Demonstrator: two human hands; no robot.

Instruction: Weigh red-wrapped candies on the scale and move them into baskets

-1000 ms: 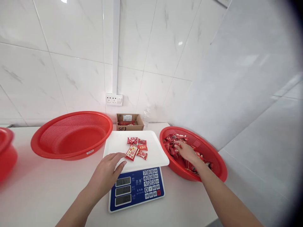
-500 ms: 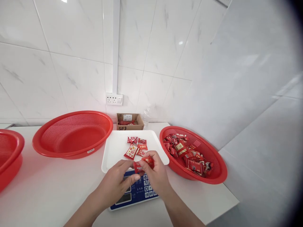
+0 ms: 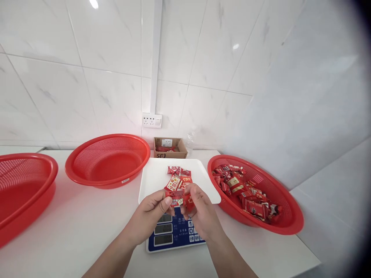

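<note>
Above the front of the scale (image 3: 185, 241), both my hands are closed on small red wrapped candies. My left hand (image 3: 149, 212) pinches a candy (image 3: 177, 200) with a pale printed face between thumb and finger. Against its right end, my right hand (image 3: 204, 212) grips a red candy (image 3: 189, 201) partly covered by the fingers. Whether the two wrappers are joined, I cannot tell. Just behind my fingers, several red candies (image 3: 174, 182) lie on the white weighing tray (image 3: 150, 173). My hands hide part of the keypad and the tray's front edge.
A red basket (image 3: 292, 216) with a heap of candies (image 3: 249, 197) stands on the right. Two more red baskets, one nearer (image 3: 43, 200) and one farther back (image 3: 110, 166), are on the left. Behind the scale, a cardboard box (image 3: 174, 155) sits by the wall.
My view has turned left, so everything sits farther right. The candy in my left hand now shows its printed face, stretched flatter between my hands.
</note>
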